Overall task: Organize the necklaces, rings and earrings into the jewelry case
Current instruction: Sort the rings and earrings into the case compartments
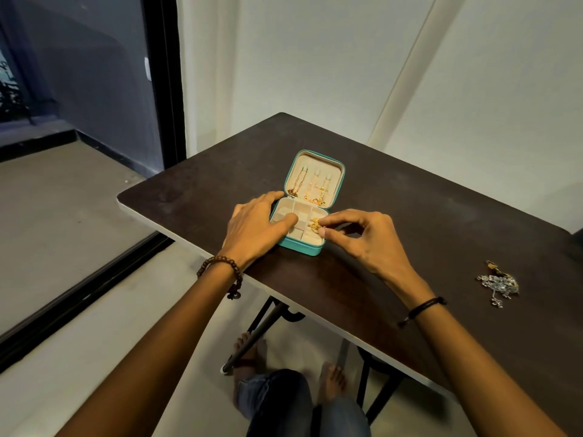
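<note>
Pinching a gold piece (315, 226) over the open jewelry case (302, 245) with the right grip (362, 238); resting the left grip (252, 228), fingers straight, on its left side.

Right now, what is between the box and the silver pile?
The right hand, pinching a gold piece at the box; then bare table up to the silver pile. Head view shows it.
</note>
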